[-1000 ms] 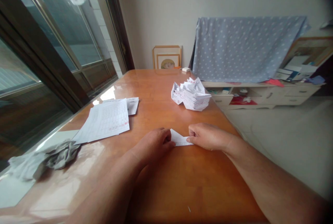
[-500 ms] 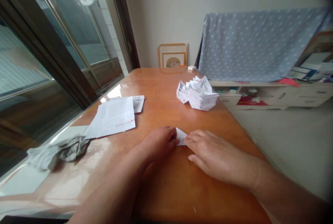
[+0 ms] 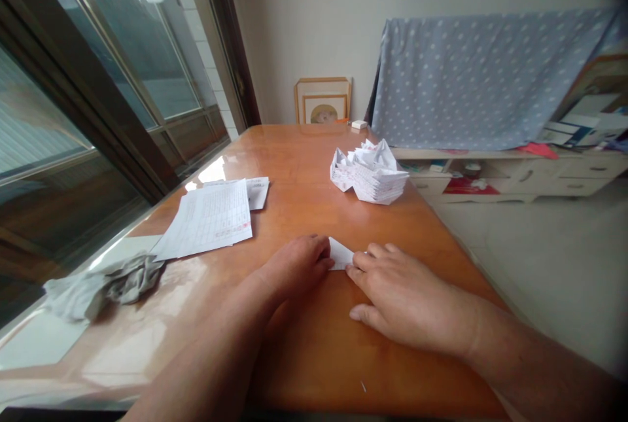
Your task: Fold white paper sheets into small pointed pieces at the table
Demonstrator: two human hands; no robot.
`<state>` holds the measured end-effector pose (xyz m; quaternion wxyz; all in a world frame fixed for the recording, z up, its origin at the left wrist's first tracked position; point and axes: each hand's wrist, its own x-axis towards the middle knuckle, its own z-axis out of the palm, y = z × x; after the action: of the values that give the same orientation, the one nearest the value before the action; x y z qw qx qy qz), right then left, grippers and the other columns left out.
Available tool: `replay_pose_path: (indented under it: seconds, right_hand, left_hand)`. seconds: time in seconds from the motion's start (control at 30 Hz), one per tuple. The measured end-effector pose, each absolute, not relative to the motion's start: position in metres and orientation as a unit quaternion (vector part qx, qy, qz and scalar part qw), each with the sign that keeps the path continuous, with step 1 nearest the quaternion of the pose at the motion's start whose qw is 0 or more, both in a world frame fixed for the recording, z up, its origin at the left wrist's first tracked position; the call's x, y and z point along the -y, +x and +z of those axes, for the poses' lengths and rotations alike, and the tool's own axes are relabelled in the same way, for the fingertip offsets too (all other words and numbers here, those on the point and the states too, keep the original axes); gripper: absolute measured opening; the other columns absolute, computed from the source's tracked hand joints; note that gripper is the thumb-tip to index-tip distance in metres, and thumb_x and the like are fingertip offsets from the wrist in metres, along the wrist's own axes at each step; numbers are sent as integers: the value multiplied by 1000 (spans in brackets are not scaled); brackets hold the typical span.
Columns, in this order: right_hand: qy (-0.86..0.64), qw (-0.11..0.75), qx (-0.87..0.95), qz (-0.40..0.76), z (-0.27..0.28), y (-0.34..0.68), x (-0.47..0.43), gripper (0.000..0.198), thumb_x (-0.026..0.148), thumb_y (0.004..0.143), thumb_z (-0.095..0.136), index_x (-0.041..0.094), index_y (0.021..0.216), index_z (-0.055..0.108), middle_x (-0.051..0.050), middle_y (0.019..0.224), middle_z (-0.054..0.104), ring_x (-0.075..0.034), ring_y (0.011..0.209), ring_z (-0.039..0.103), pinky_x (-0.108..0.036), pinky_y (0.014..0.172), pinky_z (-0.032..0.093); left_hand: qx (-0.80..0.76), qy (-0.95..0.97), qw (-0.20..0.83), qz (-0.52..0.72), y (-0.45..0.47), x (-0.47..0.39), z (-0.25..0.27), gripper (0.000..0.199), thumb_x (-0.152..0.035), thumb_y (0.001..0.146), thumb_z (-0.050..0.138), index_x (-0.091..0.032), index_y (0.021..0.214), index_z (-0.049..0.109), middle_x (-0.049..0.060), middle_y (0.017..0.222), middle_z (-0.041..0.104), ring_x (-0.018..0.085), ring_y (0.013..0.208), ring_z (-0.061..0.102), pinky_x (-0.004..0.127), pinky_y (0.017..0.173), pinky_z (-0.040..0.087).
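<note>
A small folded piece of white paper [image 3: 339, 254] lies on the brown table between my hands. At its left end, my left hand [image 3: 305, 263] has its fingers curled closed over the paper's edge. My right hand [image 3: 392, 291] rests with its fingertips on the right end, its thumb stretched away to the side; part of the paper is hidden beneath those fingers. Farther back stands a cluster of stacked folded paper pieces [image 3: 370, 173]. Off to the left, several flat sheets of printed paper [image 3: 210, 219] overlap.
A crumpled grey cloth [image 3: 105, 288] lies on the table's [image 3: 289, 160] left side. A small white box [image 3: 359, 125] sits at the far edge, with picture frames [image 3: 322, 101] behind. To the right is a low white cabinet [image 3: 549, 176] under a dotted blue cloth [image 3: 481, 82].
My right hand's fingers have bent more and slid slightly toward me along the paper, with a bit more of it showing. My left hand keeps its place. The view has shifted slightly.
</note>
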<state>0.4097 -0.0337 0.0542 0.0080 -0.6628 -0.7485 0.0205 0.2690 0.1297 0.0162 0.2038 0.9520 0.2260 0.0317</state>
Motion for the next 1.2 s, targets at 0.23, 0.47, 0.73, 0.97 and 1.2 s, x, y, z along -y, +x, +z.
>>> replay_pose_path:
  seconds: [0.23, 0.47, 0.73, 0.97, 1.2]
  right_hand:
    - [-677, -37, 734, 20, 64, 429, 35, 28, 45, 84, 68, 20, 96, 76, -15, 100, 71, -36, 99, 59, -51, 89, 40]
    - [-708, -28, 706, 18, 67, 444, 32, 22, 37, 89, 63, 20, 78, 72, -13, 84, 68, -32, 90, 58, -47, 84, 39]
    - [-615, 91, 781, 60, 54, 436, 13, 20, 16, 94, 48, 19, 93, 68, -8, 99, 65, -22, 93, 58, -34, 85, 44]
    - [-589, 85, 790, 148, 54, 440, 10, 26, 23, 98, 48, 21, 106, 72, -8, 103, 68, -22, 94, 63, -34, 88, 47]
    - [-579, 56, 805, 117, 54, 436, 12, 26, 22, 95, 55, 24, 115, 73, -9, 108, 67, -23, 98, 61, -36, 92, 45]
  left_hand:
    - [-223, 951, 211, 35, 269, -130, 18, 9, -27, 85, 56, -21, 80, 53, 3, 84, 62, 17, 72, 54, 28, 63, 38]
    - [-224, 950, 217, 22, 270, -128, 24, 9, -24, 84, 56, -20, 78, 52, 3, 84, 62, 17, 72, 54, 28, 62, 37]
    - [-217, 951, 216, 35, 269, -130, 18, 7, -24, 85, 55, -20, 79, 55, 3, 85, 63, 17, 72, 55, 28, 63, 39]
    - [-176, 954, 242, 30, 257, -139, 25, 14, -16, 84, 52, -20, 89, 64, 4, 92, 65, 17, 79, 60, 27, 70, 45]
    - [-168, 950, 259, 38, 249, -152, 21, 19, -13, 81, 56, -21, 92, 69, 5, 99, 65, 17, 83, 61, 26, 76, 47]
